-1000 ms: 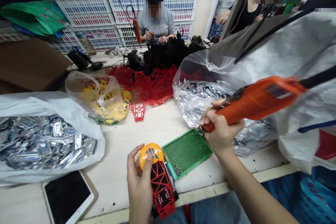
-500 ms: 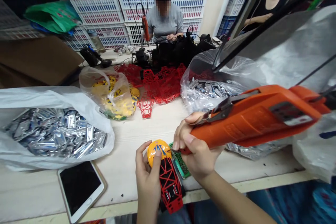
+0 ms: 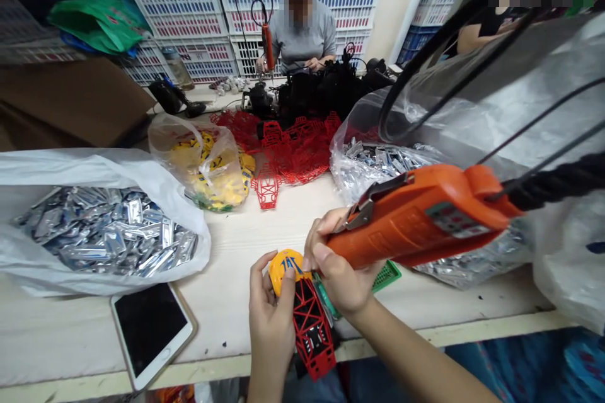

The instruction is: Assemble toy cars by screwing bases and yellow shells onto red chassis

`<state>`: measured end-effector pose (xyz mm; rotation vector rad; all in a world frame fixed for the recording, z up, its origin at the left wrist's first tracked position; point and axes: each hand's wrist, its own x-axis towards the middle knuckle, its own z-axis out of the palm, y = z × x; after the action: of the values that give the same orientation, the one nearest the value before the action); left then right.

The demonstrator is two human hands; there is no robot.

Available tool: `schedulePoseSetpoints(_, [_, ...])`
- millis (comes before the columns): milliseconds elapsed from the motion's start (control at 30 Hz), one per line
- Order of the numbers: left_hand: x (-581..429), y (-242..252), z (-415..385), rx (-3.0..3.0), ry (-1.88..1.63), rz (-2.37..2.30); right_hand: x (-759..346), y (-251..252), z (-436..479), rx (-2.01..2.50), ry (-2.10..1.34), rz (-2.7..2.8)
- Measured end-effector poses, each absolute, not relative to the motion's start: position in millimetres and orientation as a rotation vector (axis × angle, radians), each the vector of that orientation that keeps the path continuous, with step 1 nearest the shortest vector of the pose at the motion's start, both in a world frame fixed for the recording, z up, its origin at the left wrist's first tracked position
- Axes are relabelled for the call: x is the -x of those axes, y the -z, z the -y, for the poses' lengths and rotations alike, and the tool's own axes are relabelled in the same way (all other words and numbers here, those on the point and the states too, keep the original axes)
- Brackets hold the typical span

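My left hand [image 3: 273, 312] is wrapped round a toy car, its thumb on the yellow front piece [image 3: 286, 267] with blue markings. The car's red lattice frame [image 3: 312, 321] over a black body slants down toward the table's front edge. My right hand [image 3: 343, 264] grips an orange electric screwdriver [image 3: 416, 217], held nearly level with its cable end to the right. The screwdriver's tip is hidden behind my fingers, close to the yellow piece. Beneath my right hand lies a green tray [image 3: 386, 275], partly covered.
Left are a white bag of silvery packets [image 3: 113, 233] and a phone [image 3: 152, 334]. Behind lie a bag of yellow parts [image 3: 212, 170], red frames [image 3: 302, 154] and another packet bag [image 3: 378, 157]. A person [image 3: 302, 31] sits opposite. Black cables hang at right.
The orange screwdriver has swung, its rear end now nearer and further left. My right hand has shifted slightly left toward the yellow piece. More of the green tray shows. The view has shifted slightly.
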<state>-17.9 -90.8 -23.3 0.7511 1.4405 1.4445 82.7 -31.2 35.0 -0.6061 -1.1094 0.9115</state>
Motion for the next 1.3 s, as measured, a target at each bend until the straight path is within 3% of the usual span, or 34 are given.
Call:
schedulePoseSetpoints(233, [11,17,91,-0.683,-1.431,-1.48,-102,-57,23,0.473,-0.925,0.975])
schedulePoseSetpoints(533, [7,1,89,-0.609,-1.414,-1.543,-178,-41,-2,0.75,-0.573,0.939])
schedulePoseSetpoints(1300, [2,-6,94,-0.645,-1.395,-1.578,-170,-30,-9,0.777,-0.581,0.94])
